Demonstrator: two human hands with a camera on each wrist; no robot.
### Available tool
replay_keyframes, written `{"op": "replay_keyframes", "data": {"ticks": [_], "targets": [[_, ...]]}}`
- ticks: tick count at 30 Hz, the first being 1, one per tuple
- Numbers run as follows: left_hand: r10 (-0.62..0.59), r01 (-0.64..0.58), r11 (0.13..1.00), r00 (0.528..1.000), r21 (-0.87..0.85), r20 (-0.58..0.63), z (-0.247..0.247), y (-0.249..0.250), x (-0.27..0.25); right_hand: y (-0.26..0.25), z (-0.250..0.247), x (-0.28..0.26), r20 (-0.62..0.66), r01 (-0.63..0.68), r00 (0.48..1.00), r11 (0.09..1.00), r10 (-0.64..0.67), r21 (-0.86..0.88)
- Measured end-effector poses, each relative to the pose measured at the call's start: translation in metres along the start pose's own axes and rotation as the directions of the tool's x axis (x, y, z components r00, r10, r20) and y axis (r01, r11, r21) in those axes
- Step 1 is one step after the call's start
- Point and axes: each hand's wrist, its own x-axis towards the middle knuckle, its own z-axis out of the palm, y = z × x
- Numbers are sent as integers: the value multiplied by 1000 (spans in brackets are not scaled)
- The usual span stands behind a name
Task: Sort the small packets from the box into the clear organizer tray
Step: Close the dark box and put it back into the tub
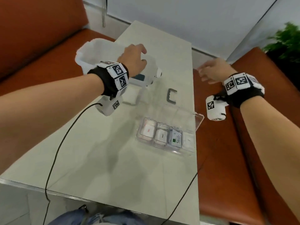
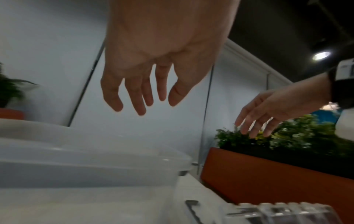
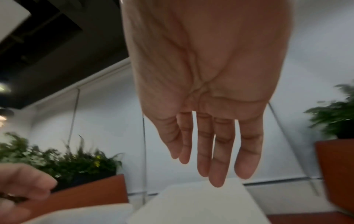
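The translucent white box (image 1: 95, 49) stands at the table's far left, with a teal packet (image 1: 138, 77) and a white packet (image 1: 129, 96) showing through it. My left hand (image 1: 140, 53) hovers over the box's near right corner; in the left wrist view this hand (image 2: 145, 104) hangs empty with relaxed fingers above the box (image 2: 80, 160). The clear organizer tray (image 1: 186, 151) lies near the right edge and holds a red-printed packet (image 1: 148, 129), a white packet (image 1: 162, 136) and a Stevia packet (image 1: 176, 138). My right hand (image 1: 203, 73) floats empty, fingers straight (image 3: 214, 174), over the table's right edge.
A dark grey U-shaped piece (image 1: 172, 96) lies between box and tray. The tray's lid (image 1: 200, 121) stands open over the table edge. Orange benches (image 1: 227, 159) flank the white table (image 1: 97, 151). A black cable (image 1: 53, 159) crosses the near left. A plant (image 1: 287, 41) stands at the far right.
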Motion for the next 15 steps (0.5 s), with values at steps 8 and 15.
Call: {"op": "replay_keyframes", "data": {"ticks": [8,15], "targets": [[-157,118,959,977,256,140,67,41,-11,145,45,-18,106,-20,993,968,48,-250],[-226,172,896,970,410,87,80,43,-13,185,107,3,324,103,946,927,21,-360]]}}
